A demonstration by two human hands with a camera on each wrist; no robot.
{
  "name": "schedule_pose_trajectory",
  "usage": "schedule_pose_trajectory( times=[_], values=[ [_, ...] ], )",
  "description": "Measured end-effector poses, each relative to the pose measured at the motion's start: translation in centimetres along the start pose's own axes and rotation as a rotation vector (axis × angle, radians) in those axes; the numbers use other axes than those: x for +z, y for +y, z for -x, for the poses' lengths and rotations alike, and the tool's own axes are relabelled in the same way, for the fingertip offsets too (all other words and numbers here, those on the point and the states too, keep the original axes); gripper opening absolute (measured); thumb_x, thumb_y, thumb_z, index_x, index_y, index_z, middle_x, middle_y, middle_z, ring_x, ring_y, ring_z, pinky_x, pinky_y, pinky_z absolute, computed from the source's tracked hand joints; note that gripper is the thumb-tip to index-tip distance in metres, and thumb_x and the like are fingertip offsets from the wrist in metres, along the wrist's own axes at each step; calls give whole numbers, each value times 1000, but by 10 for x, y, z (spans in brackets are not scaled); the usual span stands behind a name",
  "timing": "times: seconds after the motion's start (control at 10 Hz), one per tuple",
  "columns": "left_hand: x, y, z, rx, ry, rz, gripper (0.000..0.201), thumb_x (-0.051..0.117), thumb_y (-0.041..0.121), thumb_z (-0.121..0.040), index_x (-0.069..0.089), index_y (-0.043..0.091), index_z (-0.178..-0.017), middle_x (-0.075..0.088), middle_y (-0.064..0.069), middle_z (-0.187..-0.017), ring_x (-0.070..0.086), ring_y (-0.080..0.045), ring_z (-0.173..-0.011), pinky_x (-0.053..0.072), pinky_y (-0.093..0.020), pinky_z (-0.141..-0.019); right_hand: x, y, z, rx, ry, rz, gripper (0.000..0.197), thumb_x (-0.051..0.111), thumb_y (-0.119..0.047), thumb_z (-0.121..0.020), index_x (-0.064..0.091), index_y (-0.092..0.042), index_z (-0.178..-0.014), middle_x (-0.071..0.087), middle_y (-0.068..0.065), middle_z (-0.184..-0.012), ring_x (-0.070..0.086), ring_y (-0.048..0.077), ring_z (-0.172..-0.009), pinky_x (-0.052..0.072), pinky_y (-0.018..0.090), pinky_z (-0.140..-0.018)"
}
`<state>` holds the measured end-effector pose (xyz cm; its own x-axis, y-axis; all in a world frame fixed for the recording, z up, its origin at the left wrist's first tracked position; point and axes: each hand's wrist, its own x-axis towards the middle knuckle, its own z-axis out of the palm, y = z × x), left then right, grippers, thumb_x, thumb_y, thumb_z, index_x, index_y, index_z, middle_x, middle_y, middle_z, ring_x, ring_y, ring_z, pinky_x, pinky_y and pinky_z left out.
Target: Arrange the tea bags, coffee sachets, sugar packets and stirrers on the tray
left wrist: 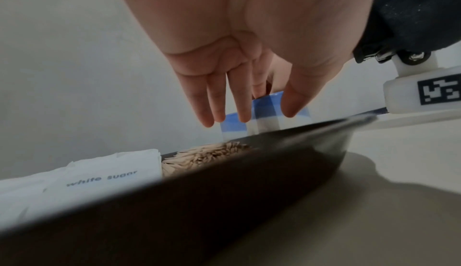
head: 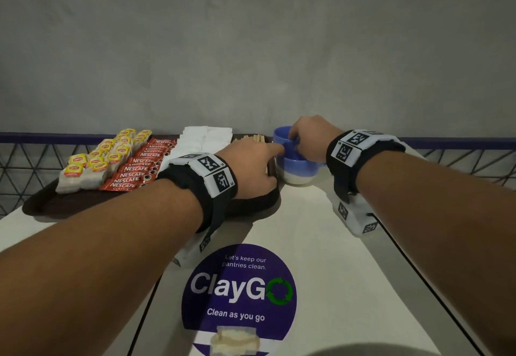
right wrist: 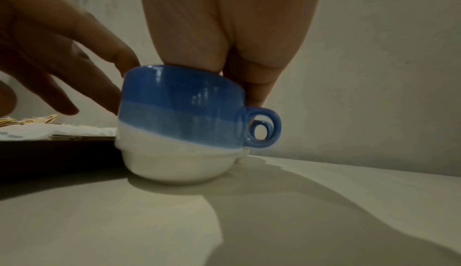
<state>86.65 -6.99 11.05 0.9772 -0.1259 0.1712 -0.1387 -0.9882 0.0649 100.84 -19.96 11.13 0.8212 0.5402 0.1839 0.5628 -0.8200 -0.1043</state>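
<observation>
A dark brown tray (head: pixel 42 205) carries yellow-tagged tea bags (head: pixel 95 165), red coffee sachets (head: pixel 139 170), white sugar packets (head: pixel 201 138) and wooden stirrers (head: pixel 250 138) in rows. Just right of the tray stands a blue-and-white mug (head: pixel 296 168). My right hand (head: pixel 304 140) grips the mug's rim from above, with some fingers inside and others outside near the handle (right wrist: pixel 262 126). My left hand (head: pixel 268 152) hovers over the tray's right end, its fingers straight and the index touching the mug's side. The mug (right wrist: pixel 179 116) looks slightly tilted.
A white table (head: pixel 335 272) bears a round purple "ClayGo" sticker (head: pixel 240 291) near me. A blue-topped mesh railing (head: pixel 28 165) and a grey wall stand right behind the tray. The table's right edge (head: pixel 418 272) runs diagonally.
</observation>
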Motion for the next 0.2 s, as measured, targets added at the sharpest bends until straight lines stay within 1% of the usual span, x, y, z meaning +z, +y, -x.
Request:
schedule_pose_trajectory(
  times=[0.1, 0.2],
  values=[
    [1, 0, -2, -4, -22, -8, 40, 60, 28, -95, 54, 26, -134, 60, 0, -107, 47, -17, -89, 37, -29, -79, 1, 0, 1, 0, -23, 2, 25, 60, -11, -96, 71, -15, -118, 70, 11, -114, 66, 28, -102, 56, 39, -90],
    [-8, 2, 4, -7, -15, 4, 45, 61, 29, -96, 52, 26, -140, 63, -1, -114, 48, -16, -91, 39, -28, -81, -9, 4, 7, -1, 14, -77, 33, 61, -24, -98, 64, -19, -131, 67, 8, -124, 65, 27, -107, 55, 38, -93]
  ],
)
